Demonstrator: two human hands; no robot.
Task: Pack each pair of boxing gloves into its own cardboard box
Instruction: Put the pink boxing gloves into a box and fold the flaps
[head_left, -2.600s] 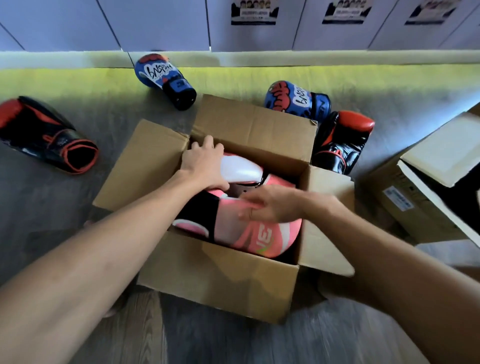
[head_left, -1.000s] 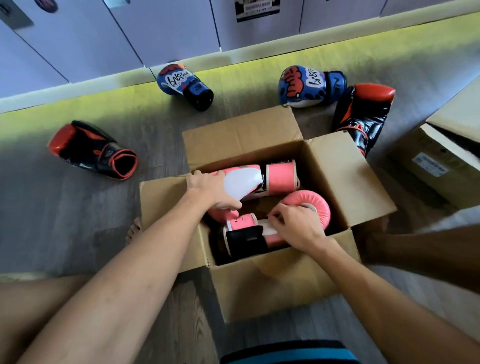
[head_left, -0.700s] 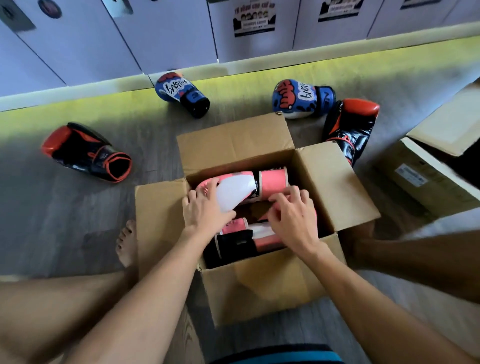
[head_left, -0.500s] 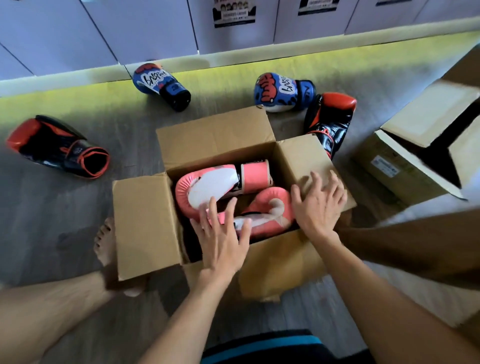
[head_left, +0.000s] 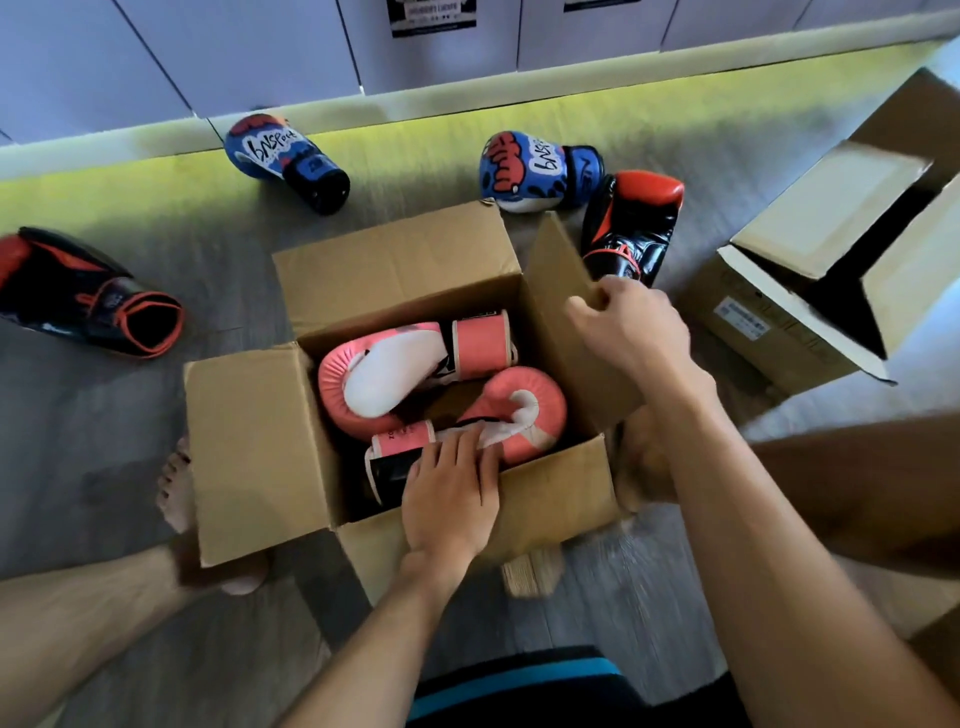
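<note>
Pink boxing gloves (head_left: 384, 374) lie head to tail inside an open cardboard box (head_left: 561, 499) set on the floor between a seated person's bare legs. The left hand (head_left: 452, 493) lies palm down on the nearer glove (head_left: 511, 415), fingers fairly straight, pressing it into place. The right hand (head_left: 631, 327) pinches the edge of the raised side flap (head_left: 558, 275), apparently ready to fold it in. On this showing one pair is packed, with only the closing of its box left to do, and two pairs are not yet boxed. One black-and-red glove (head_left: 631, 223) lies just beyond the raised flap, with a blue glove (head_left: 535, 169) just beside it. A second blue glove (head_left: 283, 156) sits farther left near the wall, and the other black-and-red glove (head_left: 78, 291) lies well apart at far left. A second box (head_left: 779, 322) stands open at right, its inside too dark to read. The grey plank floor (head_left: 104, 415) runs back to a yellow-green strip (head_left: 415, 130) at the foot of pale cabinet fronts (head_left: 208, 52) bearing posters.
</note>
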